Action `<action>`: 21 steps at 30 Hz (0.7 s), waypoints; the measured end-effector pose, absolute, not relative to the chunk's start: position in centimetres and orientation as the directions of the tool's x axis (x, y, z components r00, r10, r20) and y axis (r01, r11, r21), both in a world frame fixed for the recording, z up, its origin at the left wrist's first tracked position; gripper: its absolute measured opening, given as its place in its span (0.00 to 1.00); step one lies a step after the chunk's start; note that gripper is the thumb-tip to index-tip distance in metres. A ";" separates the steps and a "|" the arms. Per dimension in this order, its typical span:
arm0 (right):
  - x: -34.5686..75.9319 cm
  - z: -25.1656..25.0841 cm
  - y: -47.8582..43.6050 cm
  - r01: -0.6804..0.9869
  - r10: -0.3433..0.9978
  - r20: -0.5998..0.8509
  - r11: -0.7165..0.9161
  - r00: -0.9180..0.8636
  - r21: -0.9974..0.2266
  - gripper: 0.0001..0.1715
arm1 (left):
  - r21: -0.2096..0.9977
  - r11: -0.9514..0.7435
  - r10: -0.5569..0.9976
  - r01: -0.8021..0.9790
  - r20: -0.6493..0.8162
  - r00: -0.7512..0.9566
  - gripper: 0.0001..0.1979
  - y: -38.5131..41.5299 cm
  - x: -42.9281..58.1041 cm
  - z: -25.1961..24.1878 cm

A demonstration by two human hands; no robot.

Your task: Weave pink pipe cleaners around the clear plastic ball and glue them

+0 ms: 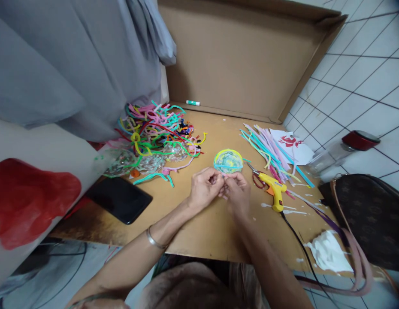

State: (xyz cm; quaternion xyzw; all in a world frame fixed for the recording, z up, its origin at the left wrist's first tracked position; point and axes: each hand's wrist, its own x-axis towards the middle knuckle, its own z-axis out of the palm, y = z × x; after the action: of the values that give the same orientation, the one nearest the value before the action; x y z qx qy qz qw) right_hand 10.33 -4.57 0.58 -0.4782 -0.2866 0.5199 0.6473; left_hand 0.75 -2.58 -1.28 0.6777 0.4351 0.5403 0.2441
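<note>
My left hand (204, 186) and my right hand (238, 191) meet at the middle of the cardboard work surface (206, 231), fingers pinched together on a thin pink pipe cleaner (223, 176). Just beyond the fingertips lies a round coiled disc (228, 161) of blue and white with a yellow rim; the pinched piece seems to touch its near edge. A thin bangle circles my left wrist.
A tangle of coloured pipe cleaners (157, 128) and clear discs lies at the left. A black phone (119, 199) sits near the left edge. A yellow glue gun (273, 189), scissors (255, 176), straight pipe cleaners (272, 154), a jar (341, 152) and a brown bag (370, 219) lie at the right.
</note>
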 end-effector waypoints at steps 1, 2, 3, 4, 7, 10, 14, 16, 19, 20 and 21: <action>10.3 0.6 -4.6 -0.408 0.947 -0.126 0.006 0.296 -0.913 0.10 | 0.814 -0.489 0.862 0.312 0.506 0.031 0.08 -2.6 0.8 -1.4; 10.2 0.6 -4.6 -0.417 0.946 -0.126 0.011 0.300 -0.909 0.09 | 0.824 -0.479 0.868 0.302 0.495 0.028 0.08 -2.6 0.8 -1.5; 10.2 0.6 -4.6 -0.423 0.944 -0.124 0.018 0.307 -0.906 0.09 | 0.830 -0.473 0.872 0.296 0.489 0.023 0.08 -2.6 0.8 -1.6; 10.1 0.6 -4.6 -0.426 0.941 -0.120 0.028 0.317 -0.904 0.09 | 0.833 -0.468 0.874 0.295 0.485 0.019 0.09 -2.6 0.9 -1.6; 10.0 0.5 -4.6 -0.426 0.935 -0.099 0.060 0.340 -0.903 0.09 | 0.843 -0.450 0.883 0.294 0.470 0.002 0.08 -2.7 1.0 -1.7; 9.9 0.5 -4.6 -0.430 0.937 -0.094 0.064 0.336 -0.901 0.10 | 0.865 -0.426 0.897 0.265 0.442 0.000 0.08 -2.6 1.0 -1.8; 10.1 0.7 -4.6 -0.440 0.936 -0.131 0.028 0.326 -0.898 0.09 | 0.880 -0.417 0.907 0.226 0.417 0.049 0.08 -2.3 0.9 -1.6; 10.3 0.9 -4.6 -0.449 0.933 -0.134 0.033 0.334 -0.893 0.09 | 0.889 -0.402 0.916 0.220 0.393 0.084 0.09 -2.1 0.7 -1.3; 10.9 1.2 -4.4 -0.464 0.927 -0.124 0.059 0.354 -0.884 0.09 | 0.917 -0.360 0.932 0.171 0.346 0.106 0.11 -1.9 0.5 -0.6; 11.1 1.3 -4.4 -0.468 0.925 -0.125 0.063 0.360 -0.881 0.10 | 0.928 -0.342 0.939 0.145 0.330 0.100 0.12 -1.8 0.3 -0.3; 11.4 1.3 -4.4 -0.471 0.922 -0.128 0.064 0.364 -0.880 0.10 | 0.940 -0.320 0.946 0.119 0.311 0.090 0.14 -1.7 0.2 -0.1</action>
State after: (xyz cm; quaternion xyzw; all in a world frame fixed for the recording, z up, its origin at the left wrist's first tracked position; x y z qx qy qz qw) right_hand 11.37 -4.36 1.34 -0.4590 -0.2458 0.5075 0.6866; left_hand 0.19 -1.65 -0.09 0.6229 0.4276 0.5216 0.3964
